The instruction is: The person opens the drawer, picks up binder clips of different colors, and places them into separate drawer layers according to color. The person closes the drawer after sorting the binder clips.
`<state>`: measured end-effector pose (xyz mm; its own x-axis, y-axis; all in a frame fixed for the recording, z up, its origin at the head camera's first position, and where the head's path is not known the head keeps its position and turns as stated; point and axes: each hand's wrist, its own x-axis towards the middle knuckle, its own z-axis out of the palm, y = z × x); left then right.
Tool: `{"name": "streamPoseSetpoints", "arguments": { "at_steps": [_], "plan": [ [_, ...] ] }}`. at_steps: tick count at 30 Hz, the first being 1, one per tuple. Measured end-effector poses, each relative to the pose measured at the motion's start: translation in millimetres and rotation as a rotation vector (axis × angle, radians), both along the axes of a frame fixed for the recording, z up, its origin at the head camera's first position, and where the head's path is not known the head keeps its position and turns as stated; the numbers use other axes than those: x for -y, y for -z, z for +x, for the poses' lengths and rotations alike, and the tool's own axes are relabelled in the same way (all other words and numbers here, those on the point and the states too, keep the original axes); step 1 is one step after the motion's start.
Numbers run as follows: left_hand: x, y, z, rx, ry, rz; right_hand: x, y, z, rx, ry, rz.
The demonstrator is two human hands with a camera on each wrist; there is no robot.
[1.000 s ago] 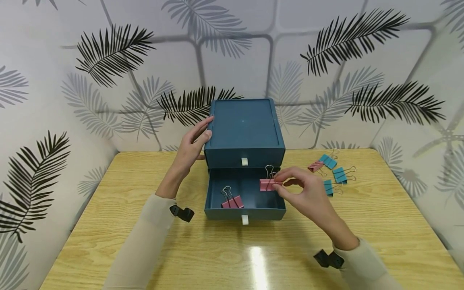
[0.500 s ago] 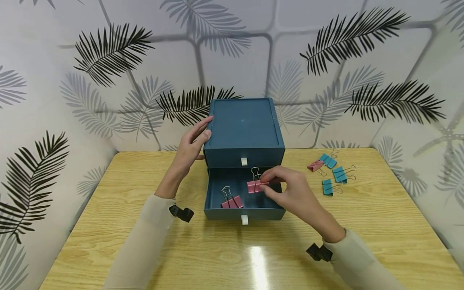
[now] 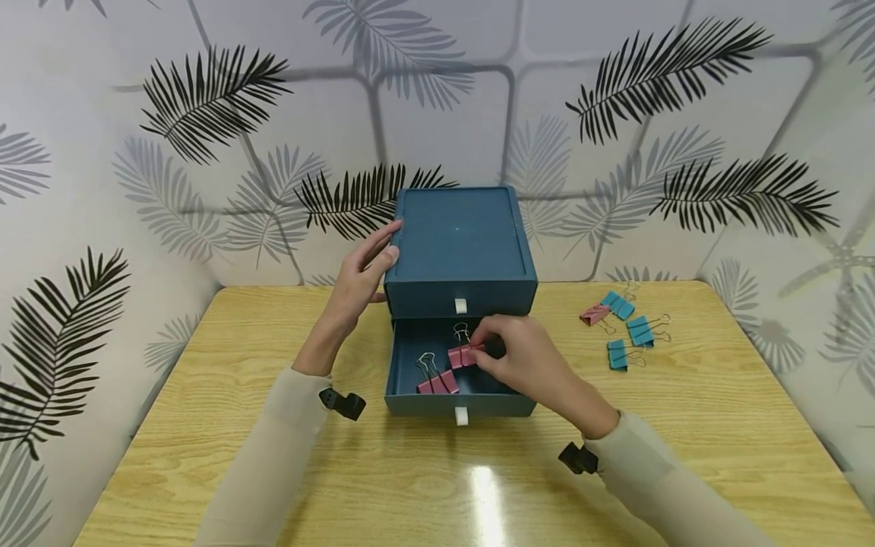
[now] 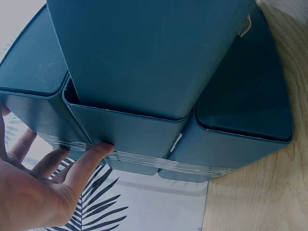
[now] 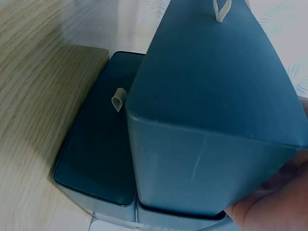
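A dark blue drawer cabinet [image 3: 458, 235] stands on the table with its middle drawer [image 3: 424, 405] pulled out. My left hand [image 3: 355, 285] rests against the cabinet's left side; the left wrist view shows its extended fingers [image 4: 91, 161] touching the wall. Inside the drawer, my right hand [image 3: 526, 353] pinches a pink binder clip [image 3: 459, 358] between thumb and fingers, wire handles up. Another pink binder clip [image 3: 438, 383] lies at the drawer's front left. In the right wrist view, the drawer's side [image 5: 192, 163] hides the clip and most of the right hand [image 5: 276, 207].
Right of the cabinet, several blue binder clips [image 3: 641, 330] and one pink binder clip [image 3: 595, 314] lie on the wooden table [image 3: 718, 395]. White pull tabs [image 3: 461, 415] stick out from the drawer fronts. A leaf-patterned wall covering [image 3: 444, 114] rises behind the table.
My right hand has moved left inside the open drawer, carrying the pink binder clip closer to the one lying there. The left hand has stayed against the cabinet.
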<state>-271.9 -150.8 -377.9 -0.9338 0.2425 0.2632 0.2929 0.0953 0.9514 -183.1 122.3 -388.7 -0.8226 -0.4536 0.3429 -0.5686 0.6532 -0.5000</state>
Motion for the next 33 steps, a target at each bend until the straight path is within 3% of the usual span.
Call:
{"name": "streamPoseSetpoints", "arguments": {
  "at_steps": [8, 16, 33],
  "plan": [
    [0.0, 1.0, -0.7, 0.0, 0.005, 0.009, 10.4, 0.4, -1.1, 0.007, 0.048, 0.106],
    [0.6, 1.8, -2.5, -0.008, 0.004, 0.005, 13.9, 1.9, -1.9, 0.019, 0.075, 0.122],
    [0.8, 0.8, -1.0, -0.004, 0.002, -0.001, -1.8, 3.1, 8.1, 0.062, -0.029, -0.102]
  ]
}}
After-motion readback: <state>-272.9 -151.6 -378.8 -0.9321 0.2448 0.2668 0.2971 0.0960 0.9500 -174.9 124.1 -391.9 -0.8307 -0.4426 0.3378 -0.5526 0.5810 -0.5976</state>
